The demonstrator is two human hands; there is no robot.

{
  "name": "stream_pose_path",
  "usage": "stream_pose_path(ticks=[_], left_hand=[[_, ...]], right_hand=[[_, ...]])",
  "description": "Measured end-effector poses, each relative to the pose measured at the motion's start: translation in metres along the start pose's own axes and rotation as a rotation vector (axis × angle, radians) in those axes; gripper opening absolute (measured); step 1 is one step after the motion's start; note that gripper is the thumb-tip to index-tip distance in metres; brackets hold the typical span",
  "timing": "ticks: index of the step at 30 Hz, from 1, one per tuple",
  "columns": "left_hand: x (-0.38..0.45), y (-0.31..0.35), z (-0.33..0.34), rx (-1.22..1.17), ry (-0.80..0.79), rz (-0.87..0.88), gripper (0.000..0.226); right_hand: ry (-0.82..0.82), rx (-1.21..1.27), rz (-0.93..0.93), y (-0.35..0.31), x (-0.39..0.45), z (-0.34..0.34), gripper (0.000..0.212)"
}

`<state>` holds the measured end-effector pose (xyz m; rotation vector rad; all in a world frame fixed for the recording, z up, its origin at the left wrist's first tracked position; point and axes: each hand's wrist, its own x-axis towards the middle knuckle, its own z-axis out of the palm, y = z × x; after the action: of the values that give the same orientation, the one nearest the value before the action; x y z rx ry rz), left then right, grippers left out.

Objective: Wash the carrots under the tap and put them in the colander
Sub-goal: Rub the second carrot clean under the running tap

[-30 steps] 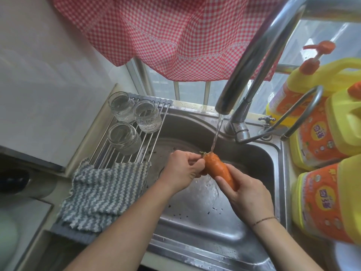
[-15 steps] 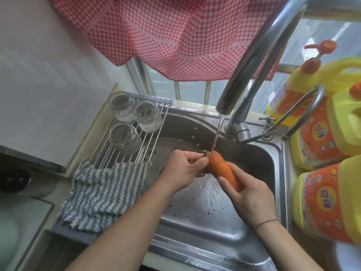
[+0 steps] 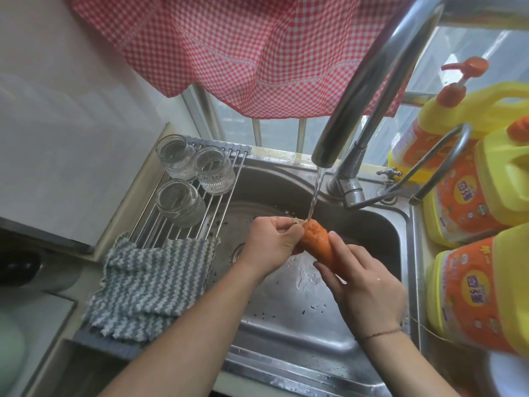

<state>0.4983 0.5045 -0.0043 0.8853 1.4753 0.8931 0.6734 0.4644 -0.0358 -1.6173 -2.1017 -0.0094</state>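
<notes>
An orange carrot (image 3: 317, 241) is held over the steel sink (image 3: 289, 333), its thick stem end up under the thin stream from the tap (image 3: 357, 107). My left hand (image 3: 269, 244) pinches the stem end with thumb and fingers. My right hand (image 3: 365, 290) grips the carrot's lower half, which its fingers hide. The perforated rim of a colander (image 3: 282, 210) shows behind my left hand in the sink, mostly hidden.
A roll-up drying rack (image 3: 223, 202) spans the sink's left side with three upturned glasses (image 3: 183, 200) and a striped grey cloth (image 3: 148, 285). Yellow detergent bottles (image 3: 475, 296) crowd the right edge. A red checked curtain (image 3: 243, 53) hangs above the window.
The carrot has been turned and shifted slightly in the stream; my left fingers have moved up onto its stem end. Both hands stay in nearly the same place.
</notes>
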Motion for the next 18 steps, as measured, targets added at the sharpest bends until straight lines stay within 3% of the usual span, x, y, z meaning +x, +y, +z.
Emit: stream_pose_path(ticks=[7,18], left_hand=[[0.0011,0.0027,0.0052,-0.058,0.023,-0.040,0.012],[0.0024,-0.0010,-0.0015,0.195,-0.040,0.000,0.017]], right_hand=[[-0.017,-0.102,-0.041,-0.0022,0.0047,-0.0034,0.047],[-0.012,-0.146,-0.118,0.0002,0.0044,0.0016,0.042]])
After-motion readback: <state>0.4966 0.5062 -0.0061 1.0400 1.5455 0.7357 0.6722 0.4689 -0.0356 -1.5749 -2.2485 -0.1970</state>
